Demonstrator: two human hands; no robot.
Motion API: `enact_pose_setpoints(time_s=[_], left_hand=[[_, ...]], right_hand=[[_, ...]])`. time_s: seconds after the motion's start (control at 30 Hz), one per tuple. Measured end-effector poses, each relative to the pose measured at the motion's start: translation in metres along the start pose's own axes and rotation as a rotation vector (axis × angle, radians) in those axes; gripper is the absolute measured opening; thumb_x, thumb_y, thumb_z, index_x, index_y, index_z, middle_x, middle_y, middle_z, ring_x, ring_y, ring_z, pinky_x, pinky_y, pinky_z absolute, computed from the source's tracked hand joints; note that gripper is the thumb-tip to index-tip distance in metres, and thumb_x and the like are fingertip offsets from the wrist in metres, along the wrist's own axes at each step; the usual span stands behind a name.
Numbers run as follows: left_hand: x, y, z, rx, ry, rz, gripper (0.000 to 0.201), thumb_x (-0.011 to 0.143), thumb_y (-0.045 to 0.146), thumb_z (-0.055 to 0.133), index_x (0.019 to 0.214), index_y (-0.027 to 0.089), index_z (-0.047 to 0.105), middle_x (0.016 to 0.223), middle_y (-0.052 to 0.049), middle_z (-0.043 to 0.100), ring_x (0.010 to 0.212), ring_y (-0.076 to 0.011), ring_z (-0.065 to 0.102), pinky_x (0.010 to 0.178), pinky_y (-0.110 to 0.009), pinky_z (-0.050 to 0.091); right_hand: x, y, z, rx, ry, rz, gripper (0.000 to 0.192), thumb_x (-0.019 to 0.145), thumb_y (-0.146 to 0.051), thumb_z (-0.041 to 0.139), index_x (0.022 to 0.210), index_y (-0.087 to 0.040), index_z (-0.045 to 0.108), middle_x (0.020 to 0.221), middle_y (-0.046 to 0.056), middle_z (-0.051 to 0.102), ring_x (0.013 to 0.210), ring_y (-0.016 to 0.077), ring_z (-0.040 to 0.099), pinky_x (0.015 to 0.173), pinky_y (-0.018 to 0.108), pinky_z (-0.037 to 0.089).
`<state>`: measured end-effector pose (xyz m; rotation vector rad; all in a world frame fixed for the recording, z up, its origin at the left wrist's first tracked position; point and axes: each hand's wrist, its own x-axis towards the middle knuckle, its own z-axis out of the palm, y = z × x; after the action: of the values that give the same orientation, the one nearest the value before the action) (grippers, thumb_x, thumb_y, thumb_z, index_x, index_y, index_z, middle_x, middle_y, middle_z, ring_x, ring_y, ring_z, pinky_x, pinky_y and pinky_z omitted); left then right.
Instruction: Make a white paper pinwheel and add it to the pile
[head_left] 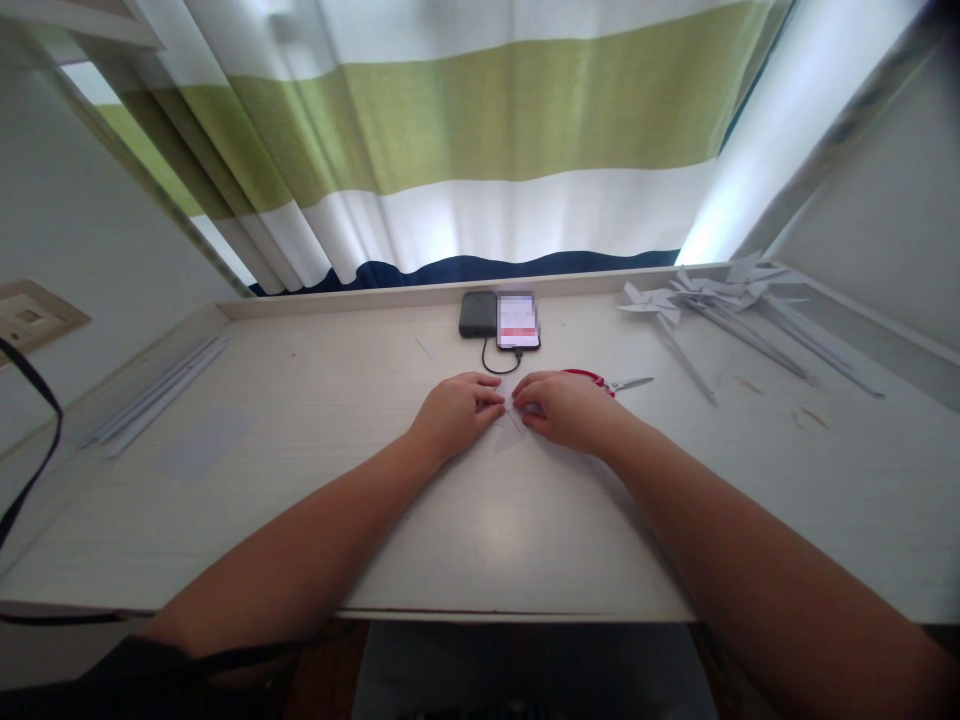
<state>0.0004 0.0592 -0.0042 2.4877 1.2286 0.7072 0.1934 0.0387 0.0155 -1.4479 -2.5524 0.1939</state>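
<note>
A small piece of white paper (510, 436) with slits or creases lies on the desk between my hands, partly hidden by them. My left hand (456, 412) has its thumb and fingers closed on the paper's left side. From the right, my right hand (564, 408) pinches the paper near its middle, fingertips almost meeting those of the left. Red-handled scissors (628, 384) lie beside my right hand, their handles partly behind it. Just beyond the paper are a phone (517, 320) with its screen lit and a dark power bank (478, 315), joined by a short cable.
Several paper pinwheels on sticks (705, 325) lie at the back right, near small scraps (814, 418). Rolled paper sticks (161, 395) and a pale paper sheet (204, 442) are at the left. A striped curtain (480, 120) hangs behind the white desk (480, 540).
</note>
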Motion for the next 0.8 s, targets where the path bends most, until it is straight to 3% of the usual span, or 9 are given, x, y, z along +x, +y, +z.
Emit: enact_pose_setpoints(time_s=[0.47,0.63,0.8], left_hand=[[0.0006,0.0015,0.0006,-0.029,0.017,0.025,0.014,0.079,0.026,0.062,0.084,0.024,0.075,0.106,-0.001,0.069,0.092,-0.0164,0.064,0.087,-0.030,0.049],[0.0008,-0.0001,0.0019,-0.027,0.024,0.006,0.014,0.078,0.028,0.063,0.083,0.024,0.075,0.102,0.000,0.069,0.089,-0.0162,0.064,0.083,-0.029,0.050],[0.0016,-0.0005,0.0026,-0.022,0.027,-0.004,0.013,0.077,0.029,0.063,0.082,0.025,0.075,0.097,0.000,0.070,0.086,-0.0161,0.064,0.082,-0.029,0.050]], right_hand=[[0.0014,0.0027,0.0042,0.054,0.040,0.037,0.025,0.075,-0.024,0.058,0.097,-0.023,0.070,0.107,0.002,0.068,0.093,0.0203,0.063,0.087,0.029,0.046],[0.0055,0.0034,0.0083,0.070,0.093,0.102,0.021,0.076,-0.022,0.057,0.091,-0.020,0.072,0.096,0.004,0.070,0.089,0.0191,0.062,0.083,0.027,0.047],[0.0062,0.0017,0.0091,0.069,0.111,0.058,0.019,0.078,-0.019,0.055,0.083,-0.021,0.073,0.090,0.003,0.069,0.085,0.0175,0.061,0.079,0.025,0.046]])
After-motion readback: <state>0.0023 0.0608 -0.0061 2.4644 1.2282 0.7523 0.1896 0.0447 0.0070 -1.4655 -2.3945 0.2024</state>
